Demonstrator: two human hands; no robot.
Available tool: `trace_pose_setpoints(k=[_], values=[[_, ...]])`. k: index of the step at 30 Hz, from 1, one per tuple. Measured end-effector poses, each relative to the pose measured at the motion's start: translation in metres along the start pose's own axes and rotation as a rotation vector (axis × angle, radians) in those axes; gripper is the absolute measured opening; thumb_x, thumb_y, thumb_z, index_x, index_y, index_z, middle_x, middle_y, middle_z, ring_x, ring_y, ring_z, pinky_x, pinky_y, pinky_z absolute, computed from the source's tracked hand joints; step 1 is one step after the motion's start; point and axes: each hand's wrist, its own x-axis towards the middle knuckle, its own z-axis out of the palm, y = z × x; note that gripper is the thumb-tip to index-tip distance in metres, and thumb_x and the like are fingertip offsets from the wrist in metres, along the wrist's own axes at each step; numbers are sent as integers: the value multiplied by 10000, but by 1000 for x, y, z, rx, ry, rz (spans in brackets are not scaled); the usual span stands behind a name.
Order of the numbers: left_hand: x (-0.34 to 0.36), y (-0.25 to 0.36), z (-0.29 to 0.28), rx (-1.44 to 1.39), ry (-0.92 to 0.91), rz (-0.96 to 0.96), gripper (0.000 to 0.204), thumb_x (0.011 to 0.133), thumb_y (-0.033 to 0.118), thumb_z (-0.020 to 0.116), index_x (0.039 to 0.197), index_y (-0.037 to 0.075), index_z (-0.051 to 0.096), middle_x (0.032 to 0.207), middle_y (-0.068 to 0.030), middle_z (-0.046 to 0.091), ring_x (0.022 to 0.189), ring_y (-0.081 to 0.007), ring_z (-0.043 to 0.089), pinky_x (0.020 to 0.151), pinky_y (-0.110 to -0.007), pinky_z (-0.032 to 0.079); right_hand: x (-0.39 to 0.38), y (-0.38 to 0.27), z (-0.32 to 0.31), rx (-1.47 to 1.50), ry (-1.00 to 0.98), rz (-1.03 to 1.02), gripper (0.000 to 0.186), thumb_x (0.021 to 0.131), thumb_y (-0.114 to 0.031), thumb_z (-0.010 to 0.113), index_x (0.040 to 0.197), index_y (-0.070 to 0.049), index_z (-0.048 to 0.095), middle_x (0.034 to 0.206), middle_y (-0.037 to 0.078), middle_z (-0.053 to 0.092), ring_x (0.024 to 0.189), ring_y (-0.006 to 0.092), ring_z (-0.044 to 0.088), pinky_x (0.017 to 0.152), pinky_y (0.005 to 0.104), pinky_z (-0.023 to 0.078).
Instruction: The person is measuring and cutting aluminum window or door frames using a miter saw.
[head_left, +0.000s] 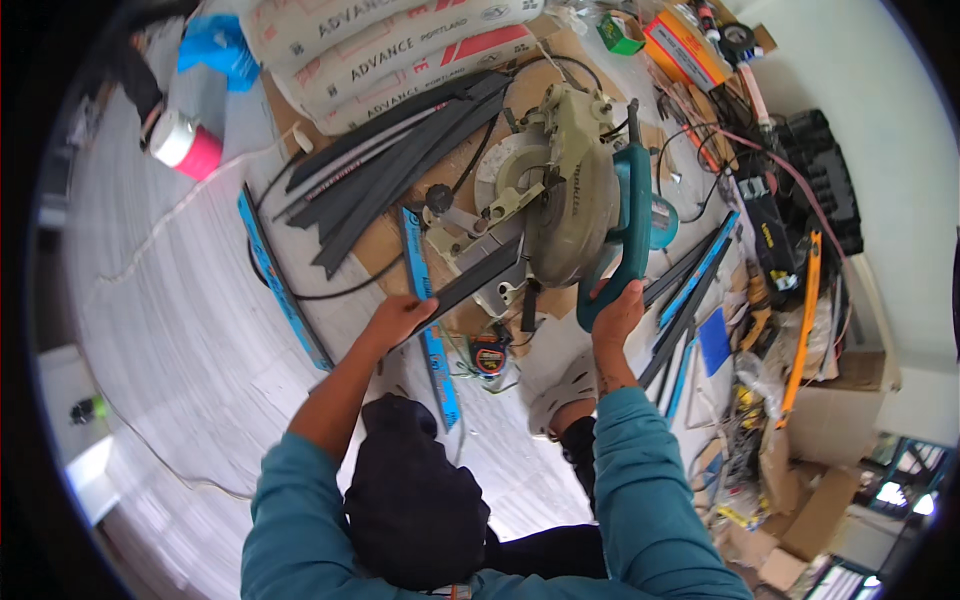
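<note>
A mitre saw (565, 195) with a beige guard and a teal handle (628, 235) stands on cardboard on the floor. My right hand (618, 312) grips the lower end of that teal handle. My left hand (398, 320) presses down on a dark metal strip (470, 282) that runs up under the saw's blade. A blue-edged strip (425, 310) lies beneath the dark one, next to my left hand. A small orange tape measure (489, 357) sits on the floor between my hands.
A heap of dark strips (400, 155) lies left of the saw, with stacked cement bags (390, 50) behind. More blue and dark strips (690, 290), cables, an orange level (805, 320) and cardboard boxes crowd the right side. A pink-and-white can (185, 145) stands far left.
</note>
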Motion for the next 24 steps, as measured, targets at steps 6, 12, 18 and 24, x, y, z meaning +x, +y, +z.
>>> trace_pose_setpoints(k=[6,12,18,24], values=[[-120,11,-71,-492,-127,61,549,964,510,524,846,11,718,594,23,547,530,-59,480,483,-232,349,6,2,4,-57,27,-15,641,988,-563,372,811,7,606,654,100,625,595,208,616,574,344,484],[-160,29,-93,-566,-144,292,617,955,556,505,884,-24,705,571,-5,561,487,-69,498,480,-218,382,6,-18,-9,-172,21,-102,586,1008,-518,369,801,-22,603,668,92,621,617,211,616,594,360,477],[-190,49,-105,-587,-127,367,617,954,543,520,880,-44,696,579,-20,560,484,-76,490,473,-226,371,6,-46,-11,-110,1,-80,558,1016,-479,383,784,-21,601,668,87,612,630,207,599,596,359,456],[-195,52,-106,-571,-109,383,605,949,535,536,885,-44,699,575,-16,553,473,-72,472,467,-228,359,23,-70,-16,-162,-24,-21,603,998,-536,392,830,-8,631,696,103,621,655,237,602,624,384,458]])
